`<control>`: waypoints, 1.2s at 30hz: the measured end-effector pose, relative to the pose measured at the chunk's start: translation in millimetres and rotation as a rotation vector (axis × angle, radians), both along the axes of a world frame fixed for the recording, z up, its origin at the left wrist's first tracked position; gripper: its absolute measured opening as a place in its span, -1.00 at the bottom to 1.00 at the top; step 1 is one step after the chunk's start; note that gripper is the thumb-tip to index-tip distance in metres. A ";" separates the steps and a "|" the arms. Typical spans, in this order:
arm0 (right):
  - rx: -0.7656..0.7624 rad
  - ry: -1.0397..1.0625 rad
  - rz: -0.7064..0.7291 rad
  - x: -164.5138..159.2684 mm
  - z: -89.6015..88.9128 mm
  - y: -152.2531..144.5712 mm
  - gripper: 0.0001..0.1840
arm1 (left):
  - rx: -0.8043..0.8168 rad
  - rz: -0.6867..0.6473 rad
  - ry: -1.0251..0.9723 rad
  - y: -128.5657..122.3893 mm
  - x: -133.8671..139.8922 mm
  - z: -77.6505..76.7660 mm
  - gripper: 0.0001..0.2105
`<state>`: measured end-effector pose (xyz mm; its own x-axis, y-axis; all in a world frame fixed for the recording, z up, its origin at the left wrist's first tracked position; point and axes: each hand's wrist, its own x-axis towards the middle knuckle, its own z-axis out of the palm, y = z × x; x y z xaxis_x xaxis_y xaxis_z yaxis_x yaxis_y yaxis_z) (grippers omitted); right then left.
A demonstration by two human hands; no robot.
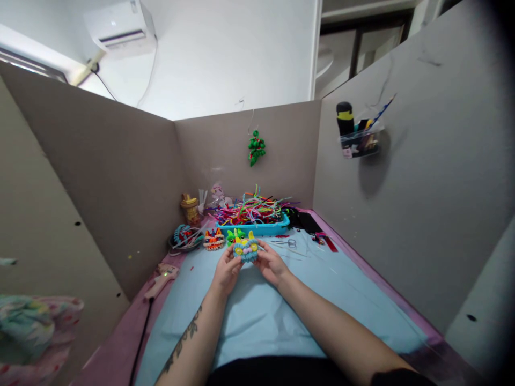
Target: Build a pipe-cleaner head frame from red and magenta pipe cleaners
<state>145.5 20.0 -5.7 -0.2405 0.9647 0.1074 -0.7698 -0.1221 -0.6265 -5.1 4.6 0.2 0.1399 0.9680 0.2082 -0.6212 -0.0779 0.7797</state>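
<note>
Between my two hands, above the blue cloth, is a light-blue pipe-cleaner animal head (245, 257) with yellow ears, round yellow eyes and pinkish balls in the middle. My left hand (227, 269) grips its left side, fingers closed round the edge. On the opposite side my right hand (272, 264) holds it, with the thumb toward the front. Just behind it sits a green pipe-cleaner figure (234, 236), partly covered by the held piece. An orange and white pipe-cleaner figure (213, 240) stands to the left of that.
A blue tray (257, 230) heaped with colourful pipe cleaners stands at the back. Scissors (291, 243) lie to the right. At left are a bowl (187, 246) and a corded pink glue gun (163, 281). Grey partitions (249, 182) enclose the table; a clear box (359, 145) hangs on the right one.
</note>
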 end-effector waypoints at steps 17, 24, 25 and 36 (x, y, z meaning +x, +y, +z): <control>-0.016 -0.045 -0.002 -0.5 -0.2 -2.2 -0.55 | -0.045 0.026 -0.017 -1.2 1.4 1.6 -0.67; -0.058 -0.062 -0.029 -1.3 -2.6 -0.5 -0.55 | -0.031 0.030 0.004 -0.3 1.9 -0.4 -0.67; -0.061 -0.063 -0.029 -1.6 -2.4 -0.7 -0.55 | -0.031 0.030 -0.005 -0.3 1.8 -0.3 -0.66; 0.037 -0.037 0.006 -3.5 0.5 -5.1 -0.46 | 0.052 0.052 0.038 1.6 2.6 -3.9 -0.40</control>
<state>142.0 14.8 -5.2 -0.2507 0.9588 0.1338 -0.7454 -0.1030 -0.6586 -2.4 6.3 -3.7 0.0986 0.9622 0.2538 -0.5852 -0.1502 0.7968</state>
